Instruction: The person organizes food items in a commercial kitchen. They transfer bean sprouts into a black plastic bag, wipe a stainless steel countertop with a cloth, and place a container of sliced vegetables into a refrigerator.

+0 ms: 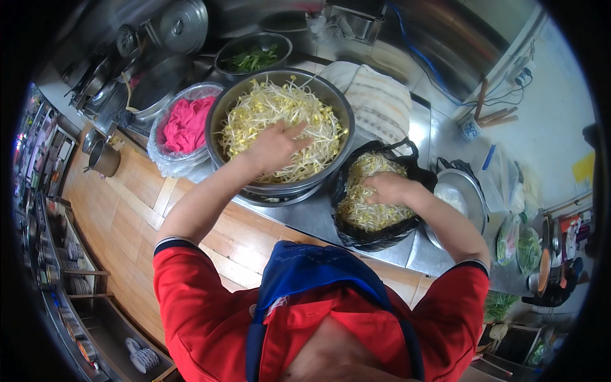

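Observation:
Bean sprouts with yellow heads are heaped in a large metal bowl in front of me. My left hand rests on this heap, palm down and fingers spread, with no sprouts visibly gripped. To the right, a black plastic bag stands open on the steel counter, holding more bean sprouts. My right hand reaches into the bag, its fingertips among the sprouts; whether they grip any is hidden. The big bowl sits on top of another metal vessel.
A plastic-lined bowl with a pink cloth stands left of the sprouts, and a bowl of green leaves behind. A striped towel lies at the back. Right of the bag are a metal basin and bagged greens.

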{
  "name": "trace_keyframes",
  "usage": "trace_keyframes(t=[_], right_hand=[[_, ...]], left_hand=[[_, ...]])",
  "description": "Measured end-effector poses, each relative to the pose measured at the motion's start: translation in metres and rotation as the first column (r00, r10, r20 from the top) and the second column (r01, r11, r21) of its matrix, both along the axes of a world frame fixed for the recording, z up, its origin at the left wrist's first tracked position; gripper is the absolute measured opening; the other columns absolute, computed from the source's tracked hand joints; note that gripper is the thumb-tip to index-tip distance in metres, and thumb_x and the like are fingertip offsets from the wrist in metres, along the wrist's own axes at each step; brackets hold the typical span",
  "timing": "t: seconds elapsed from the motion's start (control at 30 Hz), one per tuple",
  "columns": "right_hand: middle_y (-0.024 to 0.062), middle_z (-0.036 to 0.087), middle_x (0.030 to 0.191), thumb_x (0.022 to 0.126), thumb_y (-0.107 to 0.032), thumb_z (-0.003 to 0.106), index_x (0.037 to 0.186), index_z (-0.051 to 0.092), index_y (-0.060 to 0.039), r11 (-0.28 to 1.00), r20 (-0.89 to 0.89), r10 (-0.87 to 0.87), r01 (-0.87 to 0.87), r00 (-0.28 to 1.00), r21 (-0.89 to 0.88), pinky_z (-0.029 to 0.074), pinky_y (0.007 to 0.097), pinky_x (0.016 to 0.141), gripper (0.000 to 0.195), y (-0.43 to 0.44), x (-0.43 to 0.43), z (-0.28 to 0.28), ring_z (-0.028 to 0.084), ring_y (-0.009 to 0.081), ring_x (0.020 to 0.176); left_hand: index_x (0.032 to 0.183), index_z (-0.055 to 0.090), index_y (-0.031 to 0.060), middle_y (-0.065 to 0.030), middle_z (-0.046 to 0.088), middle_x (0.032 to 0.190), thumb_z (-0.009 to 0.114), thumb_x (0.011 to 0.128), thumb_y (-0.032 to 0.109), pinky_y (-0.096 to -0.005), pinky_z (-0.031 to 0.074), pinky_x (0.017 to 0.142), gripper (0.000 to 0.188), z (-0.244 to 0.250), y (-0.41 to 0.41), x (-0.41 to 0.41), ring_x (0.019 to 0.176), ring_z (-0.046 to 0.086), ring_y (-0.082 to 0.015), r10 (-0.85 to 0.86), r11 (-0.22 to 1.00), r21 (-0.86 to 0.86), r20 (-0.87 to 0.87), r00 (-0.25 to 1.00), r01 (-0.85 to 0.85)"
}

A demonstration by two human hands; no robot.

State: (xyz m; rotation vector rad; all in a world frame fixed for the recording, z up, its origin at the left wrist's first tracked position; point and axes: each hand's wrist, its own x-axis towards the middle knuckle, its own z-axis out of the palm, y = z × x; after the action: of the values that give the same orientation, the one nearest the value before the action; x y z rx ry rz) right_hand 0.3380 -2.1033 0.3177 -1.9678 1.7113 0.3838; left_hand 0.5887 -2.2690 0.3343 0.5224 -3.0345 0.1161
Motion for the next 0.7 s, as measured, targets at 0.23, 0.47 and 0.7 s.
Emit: trace_keyframes(t=[0.23, 0.47, 0.7], right_hand=[[0.0178, 0.022, 0.140, 0.069, -0.038, 0.070, 0.132, 0.037, -0.0204, 0.999, -0.043, -0.001, -0.001, 0.999, -0.047, 0.028, 0.0402, 0.104, 0.073, 0.041, -0.001, -0.048, 0.022, 0.0341, 0.129], [0.0140, 0.055, 0.102, 0.067, -0.009, 0.062, 0.083, 0.058, -0.0067, 0.951, 0.370, -0.063, 0.168, 0.927, -0.258, 0.046, 0.0362, 0.076, 0.016, 0.043, -0.044, -0.071, 0.058, 0.0299, 0.083], [0.0183, 0.061, 0.079, 0.065, -0.010, 0.060, 0.086, 0.057, -0.0043, 0.886, 0.384, -0.213, 0.343, 0.899, -0.313, 0.047, 0.0373, 0.070, 0.021, 0.041, -0.070, -0.057, 0.060, 0.0326, 0.075]], left_hand=[[0.116, 0.056, 0.0221, -0.0136, 0.047, 0.126, 0.069, 0.062, 0.014, -0.0350, 0.041, 0.092, 0.056, 0.022, -0.059, 0.030, 0.107, 0.051, -0.0289, 0.367, 0.888, 0.288, 0.026, 0.930, -0.359], [0.111, 0.059, 0.0122, -0.0152, 0.056, 0.111, 0.071, 0.061, 0.008, -0.0369, 0.045, 0.083, 0.051, 0.030, -0.073, 0.058, 0.097, 0.056, -0.0316, 0.456, 0.888, 0.237, -0.339, 0.823, -0.394], [0.103, 0.058, 0.0073, -0.0123, 0.059, 0.102, 0.067, 0.072, 0.010, -0.0319, 0.050, 0.067, 0.033, 0.016, 0.085, -0.009, 0.084, 0.061, -0.0251, 0.044, 0.902, 0.408, -0.418, 0.907, 0.144]])
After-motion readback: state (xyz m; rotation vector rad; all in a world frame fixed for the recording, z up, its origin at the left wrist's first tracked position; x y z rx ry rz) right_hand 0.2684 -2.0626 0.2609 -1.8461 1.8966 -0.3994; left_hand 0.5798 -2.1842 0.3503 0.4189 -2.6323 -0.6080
